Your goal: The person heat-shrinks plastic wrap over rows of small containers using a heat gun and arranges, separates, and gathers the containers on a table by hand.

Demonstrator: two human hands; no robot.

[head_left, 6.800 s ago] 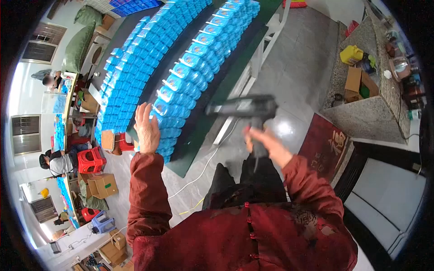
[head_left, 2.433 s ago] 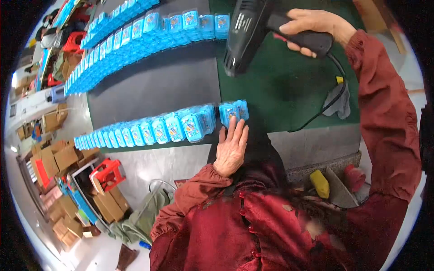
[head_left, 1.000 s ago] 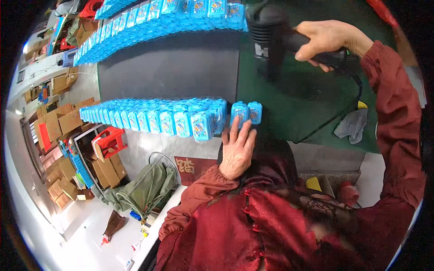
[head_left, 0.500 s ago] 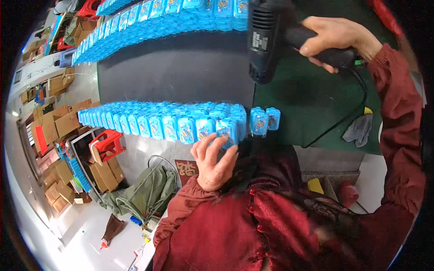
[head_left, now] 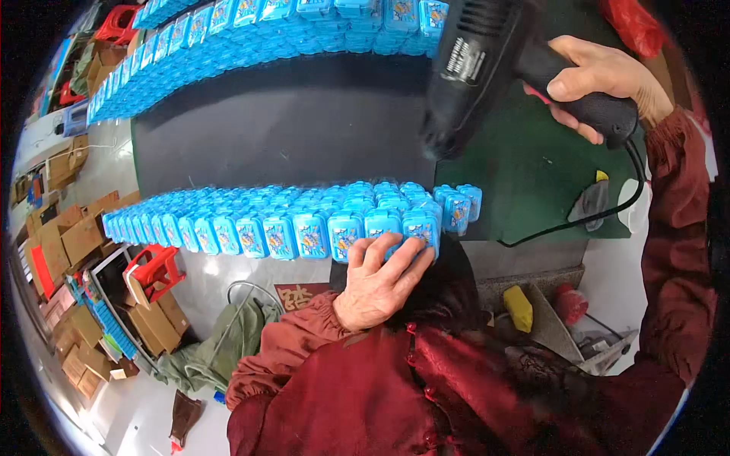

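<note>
The work in hand looks like running the heat gun (head_left: 470, 80) over blue boxes (head_left: 277, 237) that stand in a row on the dark tabletop (head_left: 281, 129), stretching from nine o'clock to just past the centre; whether it is blowing cannot be told. At six o'clock, the left hand (head_left: 380, 287) comes up from the sleeve, back uppermost, fingers spread and half bent, their tips on the last boxes at the row's near end; that grip is loose, wrapped around nothing. At two o'clock, the right hand (head_left: 604, 80) is raised, its arm bent around the right side, its grip curled firmly about the gun's handle with the thumb over it. The nozzle tilts down between six and seven o'clock, apart from the boxes. A further pass would call for level aim, with the left fingertips outside the nozzle's line.
</note>
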